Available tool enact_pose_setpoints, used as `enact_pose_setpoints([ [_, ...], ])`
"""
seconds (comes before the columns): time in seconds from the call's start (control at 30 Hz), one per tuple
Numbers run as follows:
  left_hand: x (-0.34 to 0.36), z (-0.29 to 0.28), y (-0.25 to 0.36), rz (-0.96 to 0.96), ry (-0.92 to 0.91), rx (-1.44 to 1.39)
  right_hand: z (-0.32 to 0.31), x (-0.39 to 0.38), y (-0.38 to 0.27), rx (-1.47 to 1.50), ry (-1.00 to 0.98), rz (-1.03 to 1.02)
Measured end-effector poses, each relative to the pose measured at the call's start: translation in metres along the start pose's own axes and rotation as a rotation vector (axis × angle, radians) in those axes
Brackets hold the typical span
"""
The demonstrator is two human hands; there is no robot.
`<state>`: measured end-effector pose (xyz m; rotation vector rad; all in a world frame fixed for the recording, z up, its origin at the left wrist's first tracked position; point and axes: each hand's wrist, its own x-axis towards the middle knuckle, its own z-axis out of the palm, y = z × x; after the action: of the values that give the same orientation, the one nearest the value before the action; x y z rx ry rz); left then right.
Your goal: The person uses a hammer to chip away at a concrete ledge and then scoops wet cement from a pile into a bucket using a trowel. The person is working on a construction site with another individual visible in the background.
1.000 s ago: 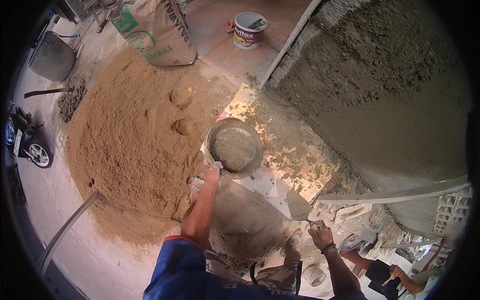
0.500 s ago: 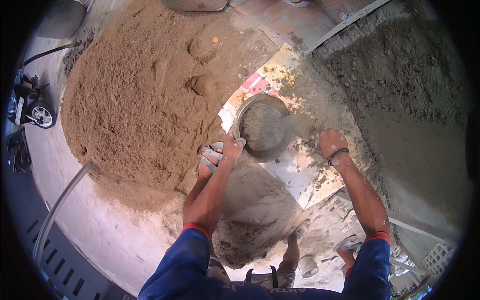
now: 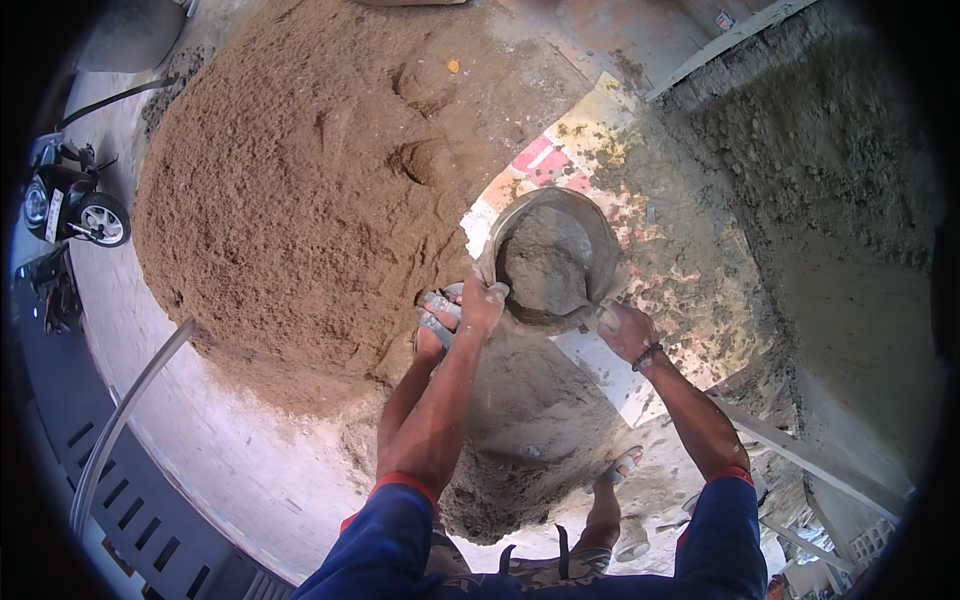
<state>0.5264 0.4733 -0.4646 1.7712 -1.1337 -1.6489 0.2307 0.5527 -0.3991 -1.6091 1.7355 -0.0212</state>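
Note:
My left hand [image 3: 482, 300] grips the left rim of a round, mortar-coated bucket [image 3: 608, 240], its fingers wrapped on the edge. At the bucket's lower right, my right hand [image 3: 622, 326] is closed on a trowel's handle [image 3: 606, 318]; the blade is down in the gray mortar [image 3: 540, 262] and hard to tell apart from it. The bucket rests on a stained, printed board [image 3: 700, 300] dotted with mortar. One of my sandaled feet [image 3: 428, 338] is just left of my left hand, at the edge of a sand pile [image 3: 280, 200].
A hose or bent pipe [image 3: 135, 390] is at lower left, a scooter [image 3: 75, 205] further left, a dark tub [image 3: 125, 40] at top left. A long plank [image 3: 730, 45] borders wet concrete [image 3: 830, 180] on the right; another board [image 3: 800, 450] lies at lower right.
My right hand and trowel have moved from beside my lower right, up over the board, then down-left into the bucket. My left hand stays on the rim. The view has shifted.

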Motion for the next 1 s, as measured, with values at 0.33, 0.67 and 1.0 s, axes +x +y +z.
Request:
enact_pose_setpoints([
  [0.33, 0.0, 0.007, 0.011, 0.121, 0.068, -0.135, -0.047, -0.017, 0.013, 0.188, 0.177, -0.05],
  [0.67, 0.0, 0.01, 0.026, 0.106, 0.102, -0.144, -0.217, -0.043, -0.035, 0.099, 0.019, -0.12],
  [1.0, 0.007, 0.003, 0.027, 0.164, 0.026, -0.087, -0.328, 0.058, 0.061, -0.004, 0.524, 0.059],
])
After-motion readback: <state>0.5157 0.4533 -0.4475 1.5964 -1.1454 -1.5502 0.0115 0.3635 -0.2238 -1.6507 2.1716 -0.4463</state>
